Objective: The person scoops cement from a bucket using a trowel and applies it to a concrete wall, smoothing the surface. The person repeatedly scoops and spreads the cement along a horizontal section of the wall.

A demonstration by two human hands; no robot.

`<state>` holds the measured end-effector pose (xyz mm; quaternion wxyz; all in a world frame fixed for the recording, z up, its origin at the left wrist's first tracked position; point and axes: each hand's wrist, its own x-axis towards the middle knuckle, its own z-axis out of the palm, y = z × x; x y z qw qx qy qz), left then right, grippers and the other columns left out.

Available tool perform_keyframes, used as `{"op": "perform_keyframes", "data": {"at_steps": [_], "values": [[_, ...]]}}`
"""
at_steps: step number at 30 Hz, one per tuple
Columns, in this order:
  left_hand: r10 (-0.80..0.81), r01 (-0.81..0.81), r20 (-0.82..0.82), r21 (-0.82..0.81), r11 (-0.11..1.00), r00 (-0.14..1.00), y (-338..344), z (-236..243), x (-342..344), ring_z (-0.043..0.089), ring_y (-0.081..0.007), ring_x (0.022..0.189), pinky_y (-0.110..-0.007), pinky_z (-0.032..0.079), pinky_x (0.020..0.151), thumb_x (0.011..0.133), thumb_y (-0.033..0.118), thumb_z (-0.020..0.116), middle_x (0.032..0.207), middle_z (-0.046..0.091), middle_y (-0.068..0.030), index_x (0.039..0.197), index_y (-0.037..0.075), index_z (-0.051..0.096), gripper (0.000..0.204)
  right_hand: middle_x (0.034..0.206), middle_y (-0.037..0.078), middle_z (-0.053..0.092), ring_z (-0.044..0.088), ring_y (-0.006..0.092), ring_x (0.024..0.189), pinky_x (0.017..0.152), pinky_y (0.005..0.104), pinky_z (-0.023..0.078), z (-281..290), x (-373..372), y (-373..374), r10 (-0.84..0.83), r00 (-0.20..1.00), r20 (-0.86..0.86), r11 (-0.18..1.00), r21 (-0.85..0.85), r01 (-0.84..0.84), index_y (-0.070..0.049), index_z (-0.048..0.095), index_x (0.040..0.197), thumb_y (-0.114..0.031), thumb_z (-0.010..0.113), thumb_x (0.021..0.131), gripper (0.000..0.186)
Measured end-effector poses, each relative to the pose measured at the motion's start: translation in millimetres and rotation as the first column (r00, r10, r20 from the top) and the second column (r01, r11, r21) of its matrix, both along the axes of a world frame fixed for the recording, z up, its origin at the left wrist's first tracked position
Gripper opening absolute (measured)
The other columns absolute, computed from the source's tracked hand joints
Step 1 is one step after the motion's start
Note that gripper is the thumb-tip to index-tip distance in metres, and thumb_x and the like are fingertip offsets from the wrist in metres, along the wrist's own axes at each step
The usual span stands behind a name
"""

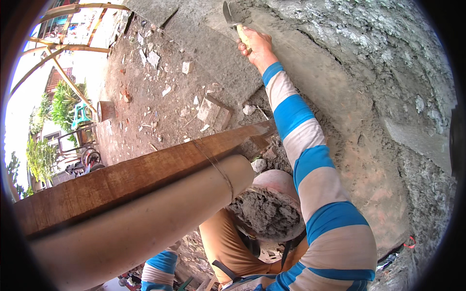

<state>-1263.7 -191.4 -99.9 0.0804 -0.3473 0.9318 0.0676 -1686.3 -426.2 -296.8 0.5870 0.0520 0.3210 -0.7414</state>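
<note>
My right arm, in a blue and white striped sleeve, reaches far up along the rough grey wall. At its end my right hand (256, 44) is closed round the pale handle of a trowel (232, 14). The trowel's metal blade points up and away, close to a smooth mortar surface (310, 72). By my knees, a bucket (277, 180) holds lumpy grey mortar (264, 213). Only the striped left sleeve (160, 269) shows at the bottom; the left hand itself is hidden, seemingly behind the large pipe (145, 220).
A thick wooden beam (145, 167), tied to the pipe with wire, crosses the left and middle close to me. Past it, a broken block (214, 112) and scattered rubble lie on the ground. Bamboo poles (73, 48), a rusty can (105, 111) and a teal stool (81, 115) stand farther left.
</note>
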Motion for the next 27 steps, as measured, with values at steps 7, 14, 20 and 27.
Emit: {"op": "perform_keyframes", "data": {"at_steps": [7, 14, 20, 27], "values": [[-0.009, 0.009, 0.018, -0.008, 1.000, 1.000, 1.1, 0.9, 2.9, 0.071, -0.0321, 0.080, -0.043, 0.057, 0.069, 0.083, 0.040, 0.085, 0.092, 0.074, -0.0111, 0.097, 0.008, 0.077, 0.036, 0.083, 0.018, 0.064, 0.051, 0.0135, 0.050, 0.037, 0.0232, 0.034, 2.9, -19.5, 6.1, 0.274, 0.958, -0.085, 0.960, 0.077, -0.268, -0.002, 0.064, 0.128, -0.015, 0.065, 0.098, 0.033], [-0.021, 0.021, 0.016, -0.008, 1.000, 1.000, -1.7, -5.8, 5.0, 0.071, -0.0320, 0.079, -0.043, 0.057, 0.069, 0.083, 0.041, 0.084, 0.092, 0.074, -0.0111, 0.097, 0.008, 0.077, 0.036, 0.079, 0.015, 0.065, 0.053, 0.0123, 0.049, 0.034, 0.0244, 0.035, -20.4, -88.5, 5.1, 0.155, 0.971, -0.184, 0.986, 0.091, -0.141, -0.001, 0.066, 0.116, -0.020, 0.067, 0.098, 0.026], [-0.019, 0.019, 0.030, -0.010, 1.000, 0.999, 4.5, -3.6, 13.5, 0.071, -0.0320, 0.078, -0.043, 0.056, 0.069, 0.084, 0.041, 0.084, 0.091, 0.074, -0.0111, 0.097, 0.008, 0.077, 0.036, 0.082, 0.011, 0.073, 0.062, 0.0149, 0.053, 0.045, 0.0289, 0.048, 38.1, -47.4, 38.8, 0.485, 0.429, -0.762, 0.874, 0.417, -0.248, -0.006, 0.072, 0.126, -0.021, 0.071, 0.093, 0.036], [-0.042, 0.042, 0.029, 0.007, 0.999, 0.999, 1.9, -13.0, 17.0, 0.071, -0.0319, 0.078, -0.043, 0.056, 0.068, 0.084, 0.041, 0.084, 0.091, 0.074, -0.0111, 0.097, 0.008, 0.076, 0.036, 0.125, 0.016, 0.072, 0.071, 0.0308, 0.111, 0.097, 0.0414, 0.056, 25.7, -65.8, 15.4, 0.589, 0.158, -0.792, 0.799, 0.601, 0.032, -0.008, 0.072, 0.121, -0.033, 0.069, 0.091, 0.039]]}}
